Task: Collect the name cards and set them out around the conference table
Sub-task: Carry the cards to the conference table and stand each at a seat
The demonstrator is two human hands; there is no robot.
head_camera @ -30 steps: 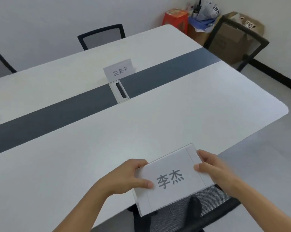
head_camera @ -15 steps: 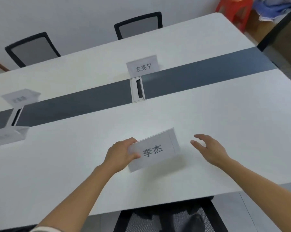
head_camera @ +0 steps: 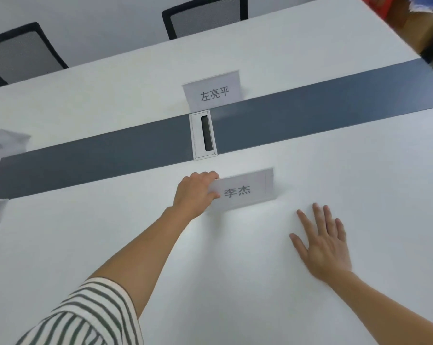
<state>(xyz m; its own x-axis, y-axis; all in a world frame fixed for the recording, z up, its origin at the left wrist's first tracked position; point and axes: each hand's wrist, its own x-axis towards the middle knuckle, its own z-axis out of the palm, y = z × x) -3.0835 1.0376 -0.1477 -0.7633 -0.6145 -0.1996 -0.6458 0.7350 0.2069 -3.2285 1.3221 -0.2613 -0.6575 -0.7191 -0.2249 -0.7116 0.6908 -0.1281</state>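
Observation:
My left hand (head_camera: 196, 191) grips the left end of a white name card (head_camera: 247, 191) printed with dark characters. The card stands on the white conference table (head_camera: 235, 282), just on my side of the grey centre strip (head_camera: 322, 115). My right hand (head_camera: 322, 242) lies flat on the table with fingers spread, to the right of the card and nearer me, holding nothing. A second name card (head_camera: 214, 92) stands beyond the strip, facing me. Two more white cards (head_camera: 1, 143) show at the left edge, blurred.
A cable slot with a white frame (head_camera: 204, 135) sits in the grey strip between the two cards. Two black mesh chairs (head_camera: 205, 16) stand along the far side. Red and brown boxes (head_camera: 409, 13) are at the top right corner.
My left hand has carried the card forward from the near edge to beside the grey strip. My right hand let go of it and now rests flat on the table.

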